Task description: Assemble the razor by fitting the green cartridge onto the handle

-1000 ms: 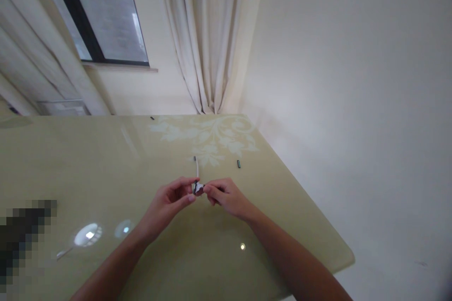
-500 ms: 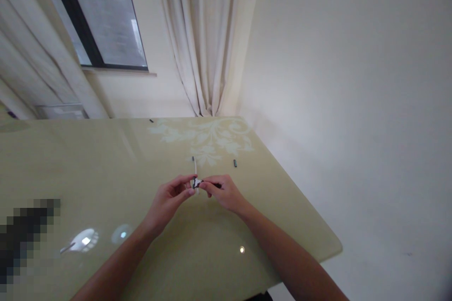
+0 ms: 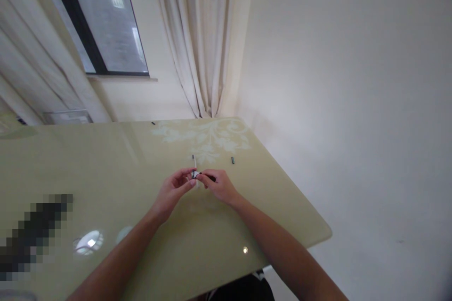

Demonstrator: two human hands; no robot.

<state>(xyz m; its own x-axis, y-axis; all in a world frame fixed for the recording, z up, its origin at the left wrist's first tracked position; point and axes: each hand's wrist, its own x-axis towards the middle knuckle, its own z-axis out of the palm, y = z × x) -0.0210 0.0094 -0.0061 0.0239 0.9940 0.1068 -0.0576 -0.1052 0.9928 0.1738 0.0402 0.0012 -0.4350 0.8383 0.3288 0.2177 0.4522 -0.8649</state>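
Note:
My left hand [image 3: 173, 191] is closed, thumb and fingertips pinching a small black-and-white piece [image 3: 195, 175] too small to name. From the other side my right hand [image 3: 220, 185] is closed on a thin dark piece [image 3: 212, 178], mostly covered by the fingers, whose tip meets the black-and-white piece. A slim white strip with a grey end [image 3: 194, 160] shows just beyond the fingertips; whether it is joined to the held piece I cannot tell. To the right of it, a small dark rectangular piece [image 3: 232, 160] lies on the table.
The glossy pale green table [image 3: 169, 254] has a white floral pattern near its far corner. Another small dark piece [image 3: 153, 123] lies by the far edge. A blurred-out dark object [image 3: 38, 230] is at left. Curtains [image 3: 201, 33] and a wall [image 3: 335, 80] border the table.
The view has shifted slightly, and both hands appear a little higher in it. They keep their pinch, with the right fingertips now nearer the left ones.

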